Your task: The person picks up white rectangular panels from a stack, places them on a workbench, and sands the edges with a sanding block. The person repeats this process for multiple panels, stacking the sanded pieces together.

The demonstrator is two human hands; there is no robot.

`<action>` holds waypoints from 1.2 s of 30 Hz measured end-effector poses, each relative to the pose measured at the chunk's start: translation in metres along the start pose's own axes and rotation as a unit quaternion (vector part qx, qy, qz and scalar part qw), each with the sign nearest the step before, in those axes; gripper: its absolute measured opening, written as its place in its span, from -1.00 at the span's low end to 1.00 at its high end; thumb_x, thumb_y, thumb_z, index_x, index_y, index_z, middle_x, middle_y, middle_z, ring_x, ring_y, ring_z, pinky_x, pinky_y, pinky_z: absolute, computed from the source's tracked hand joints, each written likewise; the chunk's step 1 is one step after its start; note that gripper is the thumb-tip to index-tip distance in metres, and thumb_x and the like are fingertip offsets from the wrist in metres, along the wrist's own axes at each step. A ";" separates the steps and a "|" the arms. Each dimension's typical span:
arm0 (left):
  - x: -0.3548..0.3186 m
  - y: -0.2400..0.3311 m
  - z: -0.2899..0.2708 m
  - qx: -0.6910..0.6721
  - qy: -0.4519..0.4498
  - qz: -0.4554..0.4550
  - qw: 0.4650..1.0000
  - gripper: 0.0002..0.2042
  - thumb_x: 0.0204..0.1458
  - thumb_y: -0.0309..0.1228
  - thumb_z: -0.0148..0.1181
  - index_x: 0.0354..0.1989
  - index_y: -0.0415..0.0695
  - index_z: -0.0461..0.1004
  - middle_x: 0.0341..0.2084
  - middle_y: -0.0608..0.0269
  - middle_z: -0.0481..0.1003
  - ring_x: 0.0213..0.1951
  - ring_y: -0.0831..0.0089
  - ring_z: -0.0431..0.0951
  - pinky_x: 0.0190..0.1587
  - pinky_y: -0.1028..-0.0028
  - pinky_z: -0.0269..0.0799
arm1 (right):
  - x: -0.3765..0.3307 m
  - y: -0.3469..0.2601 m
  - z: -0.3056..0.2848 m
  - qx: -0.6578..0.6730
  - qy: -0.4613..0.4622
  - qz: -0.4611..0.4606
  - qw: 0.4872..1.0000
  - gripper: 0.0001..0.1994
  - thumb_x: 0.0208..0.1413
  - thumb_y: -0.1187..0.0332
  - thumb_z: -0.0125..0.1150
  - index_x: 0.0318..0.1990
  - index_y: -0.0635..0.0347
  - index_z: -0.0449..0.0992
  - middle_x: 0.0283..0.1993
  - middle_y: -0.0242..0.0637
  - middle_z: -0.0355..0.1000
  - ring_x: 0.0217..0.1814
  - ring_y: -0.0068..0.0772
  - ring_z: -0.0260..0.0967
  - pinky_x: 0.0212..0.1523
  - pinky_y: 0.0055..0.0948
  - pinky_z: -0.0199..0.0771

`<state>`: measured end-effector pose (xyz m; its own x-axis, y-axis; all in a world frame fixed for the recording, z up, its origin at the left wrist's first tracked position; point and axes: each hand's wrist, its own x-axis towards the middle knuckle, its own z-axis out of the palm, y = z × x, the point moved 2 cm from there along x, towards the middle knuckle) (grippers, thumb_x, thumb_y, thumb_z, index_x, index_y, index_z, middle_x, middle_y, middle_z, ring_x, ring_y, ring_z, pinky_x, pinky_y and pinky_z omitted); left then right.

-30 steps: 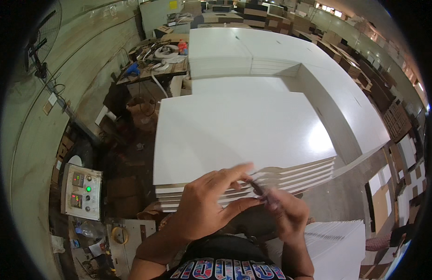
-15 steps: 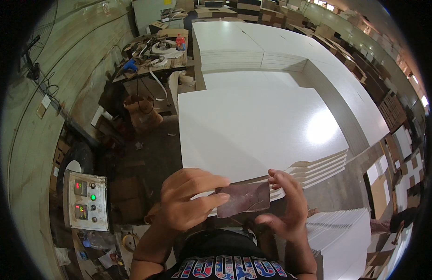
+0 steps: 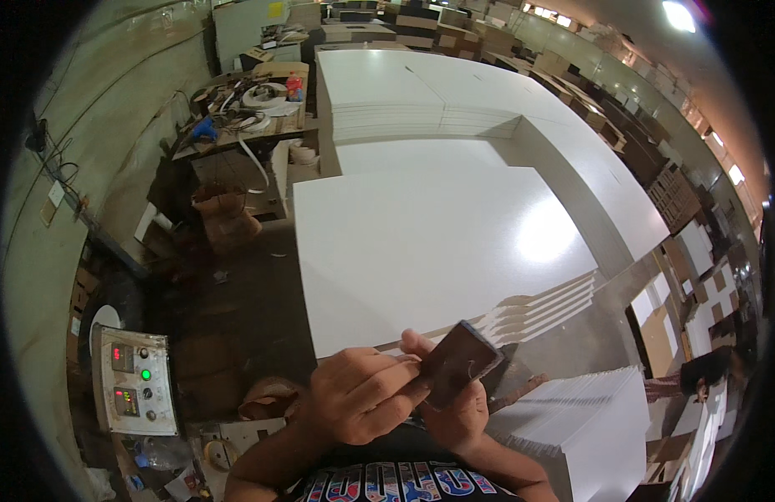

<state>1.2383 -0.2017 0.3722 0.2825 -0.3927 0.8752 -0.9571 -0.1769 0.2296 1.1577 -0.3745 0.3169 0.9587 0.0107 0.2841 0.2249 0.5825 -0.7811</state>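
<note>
Fingers [image 3: 379, 381] of the left hand [image 3: 358, 406] curling in and pinching one end of a small dark flat block [image 3: 456, 361], right hand [image 3: 454, 410] cupping it from underneath, fingertips pressed against it. Hovering just off the near edge of the stacked white panels [image 3: 429, 251], not touching them yet. Looking like nothing started on the top sheet. Control box [image 3: 135, 381] glowing off to the left.

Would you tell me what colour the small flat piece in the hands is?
Dark brown; the small flat piece shows in the head view.
</note>
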 end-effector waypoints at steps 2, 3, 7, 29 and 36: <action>-0.001 0.004 0.011 -0.002 0.000 -0.002 1.000 -0.85 0.14 -0.40 0.68 -0.17 -0.06 0.81 -0.07 0.32 0.76 -0.15 0.36 0.77 -0.15 0.33 0.69 | -0.004 -0.001 -0.005 -0.011 -0.003 -0.022 1.000 -0.11 0.71 -0.24 0.02 0.74 0.46 0.16 0.74 0.24 0.28 0.78 0.08 0.27 0.69 0.06 0.35; -0.001 0.005 0.014 -0.017 -0.008 -0.010 1.000 -0.85 0.13 -0.39 0.69 -0.20 -0.09 0.81 -0.07 0.32 0.76 -0.11 0.35 0.76 -0.11 0.33 0.69 | -0.005 -0.003 -0.009 -0.012 0.005 -0.031 0.999 -0.12 0.72 -0.23 0.02 0.74 0.48 0.18 0.70 0.22 0.32 0.75 0.05 0.31 0.67 0.04 0.37; 0.006 0.004 0.023 -0.015 -0.100 -0.049 0.994 -0.75 0.20 -0.28 0.68 -0.04 -0.08 0.83 0.06 0.25 0.73 0.10 0.25 0.71 0.12 0.16 0.66 | -0.003 -0.029 -0.035 -0.242 0.132 -0.170 0.946 -0.28 0.80 -0.02 -0.12 0.68 0.54 0.31 0.47 0.14 0.50 0.44 -0.09 0.46 0.47 -0.03 0.49; 0.034 -0.023 0.057 0.155 -0.324 -0.155 0.920 -0.28 0.20 0.11 0.60 0.54 0.20 0.66 0.59 0.18 0.52 0.60 0.00 0.46 0.62 -0.18 0.36 | -0.087 -0.034 -0.169 -0.885 0.260 -0.111 0.371 -0.53 0.65 0.28 0.08 0.54 0.19 0.66 0.03 -0.32 0.56 0.11 -0.20 0.35 0.36 -0.05 0.14; 0.035 -0.021 0.062 0.152 -0.342 -0.149 0.915 -0.18 0.13 0.09 0.67 0.59 0.15 0.60 0.66 0.13 0.45 0.63 -0.02 0.42 0.65 -0.24 0.29 | -0.046 -0.016 -0.150 -0.875 0.207 -0.167 0.404 -0.50 0.41 0.31 0.34 0.45 0.17 0.72 0.05 -0.34 0.55 0.09 -0.21 0.36 0.32 0.01 0.12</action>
<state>1.2719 -0.2674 0.3716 0.6021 -0.7410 0.2972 -0.7980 -0.5700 0.1955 1.1362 -0.5065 0.2328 0.6896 -0.1784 0.7019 -0.2142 -0.9761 -0.0376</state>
